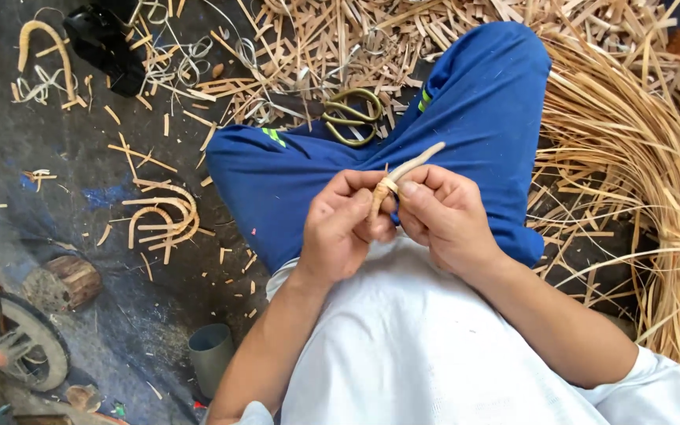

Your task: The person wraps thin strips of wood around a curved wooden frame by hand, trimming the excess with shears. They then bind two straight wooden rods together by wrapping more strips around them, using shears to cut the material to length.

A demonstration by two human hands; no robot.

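Note:
I sit cross-legged in blue trousers and a white shirt. Both hands meet over my lap on a short curved cane piece wrapped with a thin rattan strip. My left hand pinches the lower wrapped end between thumb and fingers. My right hand grips the same piece from the right, thumb pressed on the wrapping. The bare upper end sticks out up and to the right.
Brass-coloured scissors lie on the floor past my knees. Loose rattan strips pile at the right and top. Bent cane hooks lie left. A wood block, a grey cup and a wheel sit lower left.

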